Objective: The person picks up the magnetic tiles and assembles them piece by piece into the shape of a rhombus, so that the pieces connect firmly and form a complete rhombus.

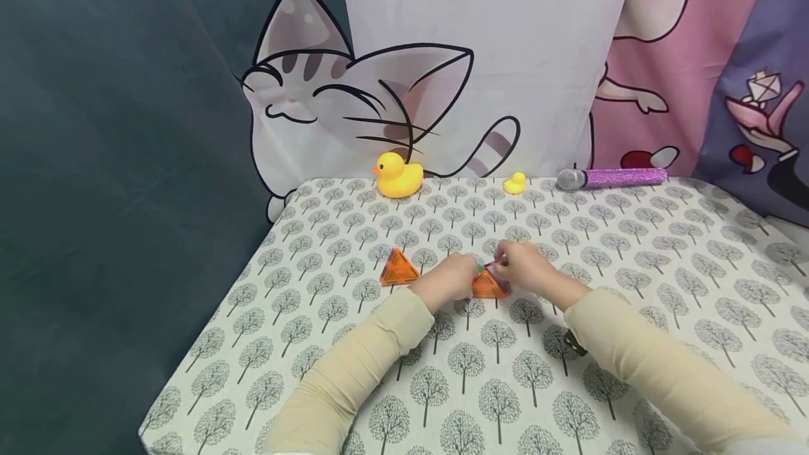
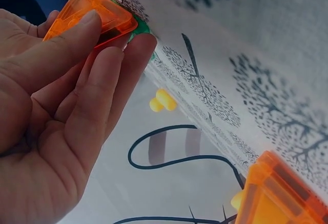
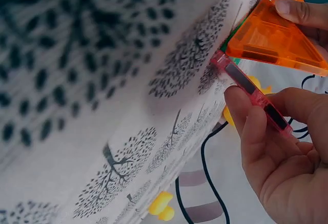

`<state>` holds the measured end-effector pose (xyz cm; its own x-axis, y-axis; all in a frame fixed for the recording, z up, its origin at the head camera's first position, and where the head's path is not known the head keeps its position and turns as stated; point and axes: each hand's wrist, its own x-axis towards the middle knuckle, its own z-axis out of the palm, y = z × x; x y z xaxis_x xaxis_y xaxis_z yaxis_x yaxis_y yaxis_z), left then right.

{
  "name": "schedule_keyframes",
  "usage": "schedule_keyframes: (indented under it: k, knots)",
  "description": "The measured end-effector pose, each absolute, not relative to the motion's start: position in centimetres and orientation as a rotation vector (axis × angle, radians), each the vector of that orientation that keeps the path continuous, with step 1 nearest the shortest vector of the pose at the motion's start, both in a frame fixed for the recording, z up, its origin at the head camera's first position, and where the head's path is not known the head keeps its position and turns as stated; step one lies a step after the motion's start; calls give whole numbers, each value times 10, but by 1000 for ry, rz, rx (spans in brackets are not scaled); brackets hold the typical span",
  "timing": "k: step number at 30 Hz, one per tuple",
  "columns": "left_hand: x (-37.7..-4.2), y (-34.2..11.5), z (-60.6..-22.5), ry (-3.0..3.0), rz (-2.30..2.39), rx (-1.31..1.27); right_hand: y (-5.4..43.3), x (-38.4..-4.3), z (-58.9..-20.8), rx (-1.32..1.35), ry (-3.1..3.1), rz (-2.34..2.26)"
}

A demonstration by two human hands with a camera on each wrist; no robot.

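Near the table's middle, my left hand [image 1: 454, 278] pinches an orange see-through triangular magnetic tile [image 3: 271, 34], thumb on its face and fingers behind. Something green [image 2: 141, 26] shows at that tile's edge, mostly hidden. My right hand [image 3: 287, 152] pinches a pink see-through magnetic tile [image 3: 253, 90] between thumb and fingers; it is seen edge-on, so its outline cannot be told. The pink tile's far end is close to the orange and green pieces; whether they touch I cannot tell. Left of my hands stands another orange triangular piece [image 1: 398, 269].
Along the table's back edge sit a large yellow duck [image 1: 399, 177], a small yellow duck [image 1: 515, 184] and a purple glittery microphone [image 1: 622, 177]. A small dark object [image 1: 574, 343] lies partly under the right sleeve. A tree-patterned cloth [image 1: 303, 335] covers the table.
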<state>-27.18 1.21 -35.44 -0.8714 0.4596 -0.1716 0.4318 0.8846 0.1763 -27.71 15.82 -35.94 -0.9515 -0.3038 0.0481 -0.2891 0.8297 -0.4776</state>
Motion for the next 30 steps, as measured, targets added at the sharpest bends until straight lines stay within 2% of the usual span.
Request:
schedule_keyframes:
  k: [17,24,30]
  knots:
    - [-276,6,-359,2882,395,598,159,-270,-345,-617,2781,-759]
    - [-258,-28,-331,2966,604,418,155,-269,-355,-591,2791,-725]
    - [-271,-68,-320,3178,269,277,152,-272,-355,-582,2857,-711]
